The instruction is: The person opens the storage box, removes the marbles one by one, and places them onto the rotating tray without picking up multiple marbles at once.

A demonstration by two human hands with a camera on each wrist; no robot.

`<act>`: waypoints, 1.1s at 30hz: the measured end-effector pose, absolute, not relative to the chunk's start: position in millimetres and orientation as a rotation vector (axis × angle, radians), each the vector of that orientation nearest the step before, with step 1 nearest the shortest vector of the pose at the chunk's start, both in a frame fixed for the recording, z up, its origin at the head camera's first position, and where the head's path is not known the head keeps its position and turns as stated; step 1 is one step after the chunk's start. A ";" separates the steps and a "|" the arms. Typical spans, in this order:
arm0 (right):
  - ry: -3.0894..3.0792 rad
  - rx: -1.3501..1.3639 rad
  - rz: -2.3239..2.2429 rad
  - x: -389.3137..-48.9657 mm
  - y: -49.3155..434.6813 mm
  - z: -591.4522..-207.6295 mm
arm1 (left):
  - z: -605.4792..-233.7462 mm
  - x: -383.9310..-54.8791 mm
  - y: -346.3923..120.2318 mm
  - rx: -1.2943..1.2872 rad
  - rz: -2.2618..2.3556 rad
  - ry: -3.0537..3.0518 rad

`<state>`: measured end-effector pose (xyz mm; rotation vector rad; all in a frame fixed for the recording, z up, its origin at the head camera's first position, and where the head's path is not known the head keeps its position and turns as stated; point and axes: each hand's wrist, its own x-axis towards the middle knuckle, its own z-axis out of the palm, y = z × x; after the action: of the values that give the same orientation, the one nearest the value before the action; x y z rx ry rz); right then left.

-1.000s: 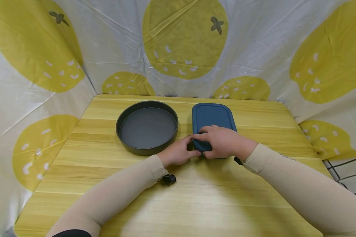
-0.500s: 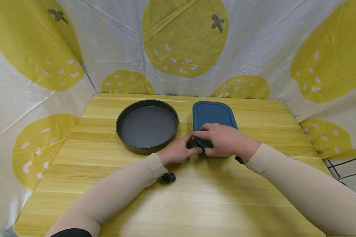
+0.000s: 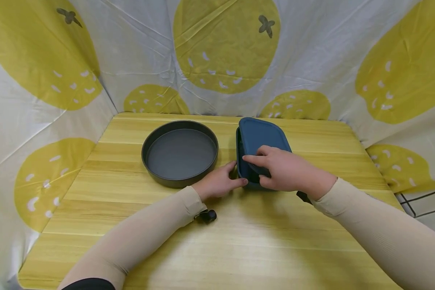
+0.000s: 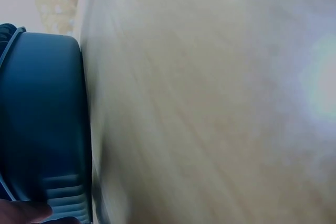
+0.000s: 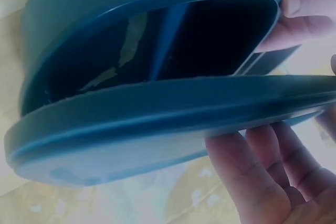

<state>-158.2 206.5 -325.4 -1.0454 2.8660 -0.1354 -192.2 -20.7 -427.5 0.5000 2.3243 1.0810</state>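
In the head view a blue rectangular food container [image 3: 239, 139] stands at the back, right of centre. Its matching lid [image 3: 262, 135] is tilted, raised along the left side and lower on the right. My left hand [image 3: 219, 183] holds the container's near left corner, thumb at the front and fingers along the side. The right hand [image 3: 286, 169] grips the lid by its near part. In the right wrist view a dark gap opens between lid [image 5: 131, 150] and container [image 5: 94, 3]; what lies inside is unclear. The left wrist view has the container's ribbed wall [image 4: 39, 103] beside a fingertip.
A round dark grey pan [image 3: 181, 155] sits left of the container, close to my left hand. Both stand on a wooden table [image 3: 232, 245]. A white and yellow printed curtain [image 3: 224, 48] hangs behind and at both sides. Black wire mesh [image 3: 425, 205] shows at the right.
The lid's left side has lifted off the container and the lid has shifted right, exposing the opening. My right hand moved right with it; the left hand stayed at the corner.
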 end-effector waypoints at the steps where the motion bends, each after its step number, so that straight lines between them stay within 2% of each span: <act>1: 2.876 -1.041 -0.147 -157.0 208.0 -324.5 | -426.9 -192.1 -20.4 0.494 1.079 2.328; 18: 3.021 -0.945 -0.401 -143.3 239.9 -315.8 | -425.9 -192.2 -17.9 0.451 1.092 2.349; 33: 3.275 -0.695 -0.815 -138.7 269.6 -328.1 | -425.6 -190.8 -17.1 0.433 1.060 2.371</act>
<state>-138.7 269.6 -328.1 -0.6954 3.2754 -0.8155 -190.8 -17.1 -425.6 0.4334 2.3708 1.0601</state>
